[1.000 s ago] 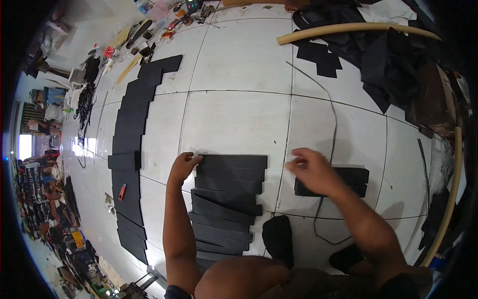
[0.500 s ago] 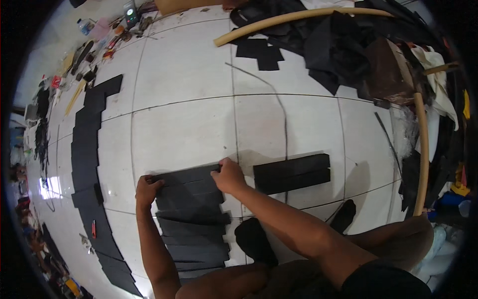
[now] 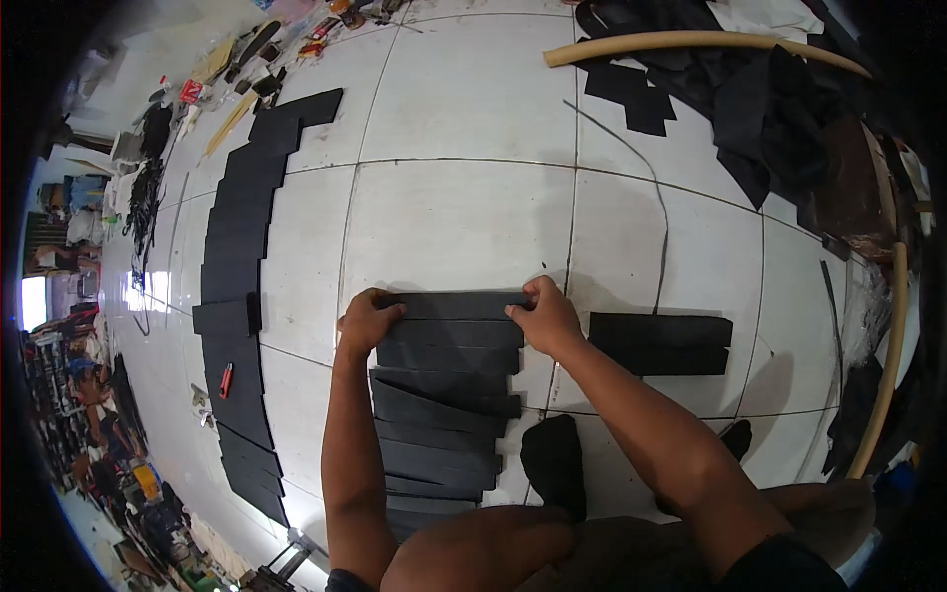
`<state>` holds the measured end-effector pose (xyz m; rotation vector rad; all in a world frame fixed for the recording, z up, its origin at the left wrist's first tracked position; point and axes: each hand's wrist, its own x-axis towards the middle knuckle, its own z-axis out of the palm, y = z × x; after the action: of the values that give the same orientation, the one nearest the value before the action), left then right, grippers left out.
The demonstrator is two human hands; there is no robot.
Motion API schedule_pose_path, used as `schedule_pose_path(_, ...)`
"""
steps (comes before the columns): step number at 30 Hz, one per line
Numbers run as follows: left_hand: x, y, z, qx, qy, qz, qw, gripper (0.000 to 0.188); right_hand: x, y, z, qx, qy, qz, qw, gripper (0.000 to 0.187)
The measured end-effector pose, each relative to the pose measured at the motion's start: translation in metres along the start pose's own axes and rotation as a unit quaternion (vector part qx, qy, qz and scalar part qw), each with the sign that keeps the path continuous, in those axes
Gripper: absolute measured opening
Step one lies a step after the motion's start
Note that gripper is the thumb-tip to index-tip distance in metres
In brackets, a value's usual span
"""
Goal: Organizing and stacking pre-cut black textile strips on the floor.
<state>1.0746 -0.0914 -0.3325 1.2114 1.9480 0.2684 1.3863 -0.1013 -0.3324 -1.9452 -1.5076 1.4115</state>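
A flat black strip point(image 3: 456, 306) lies across the far end of a row of overlapping black pieces point(image 3: 449, 355) on the floor. My left hand point(image 3: 369, 323) pinches its left end between thumb and fingers. At the opposite end, my right hand point(image 3: 549, 320) grips the strip's corner the same way. The pieces below overlap toward me, some slightly askew, with uneven right edges. Just right of my right hand, apart from the row, rest two more black pieces point(image 3: 659, 343) side by side.
A long column of overlapping black pieces point(image 3: 235, 212) runs down the left, with a red cutter knife point(image 3: 226, 381) on it. Black sheet material point(image 3: 764, 118) and a curved tan tube point(image 3: 691, 40) lie at the far right. My black-covered foot point(image 3: 553, 459) is beside the row.
The head view has turned, so the floor and pieces appear farther right and straighter. Both hands remain on the strip's ends, with no clear shift of the strip against the row.
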Motion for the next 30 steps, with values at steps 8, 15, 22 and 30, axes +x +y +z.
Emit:
schedule_pose_path(8, -0.039, 0.042, -0.047, -0.132, 0.002, 0.042, 0.99, 0.028, -0.022, -0.024, -0.02, 0.079, -0.034, -0.034, 0.996, 0.043)
schedule_pose_path(15, -0.057, 0.02, -0.032, -0.048, -0.055, 0.011, 0.997, 0.036, -0.043, 0.004, 0.003, 0.117, -0.037, -0.002, 0.992, 0.044)
schedule_pose_path(22, -0.045, -0.008, -0.01, 0.041, 0.059, 0.027, 0.997, 0.045, -0.035, 0.009, 0.005, 0.042, -0.002, -0.008, 0.999, 0.051)
schedule_pose_path(30, -0.035, -0.012, -0.011, 0.026, -0.011, -0.05, 0.998, 0.054, -0.036, 0.004, 0.019, 0.023, 0.027, 0.021, 0.999, 0.061)
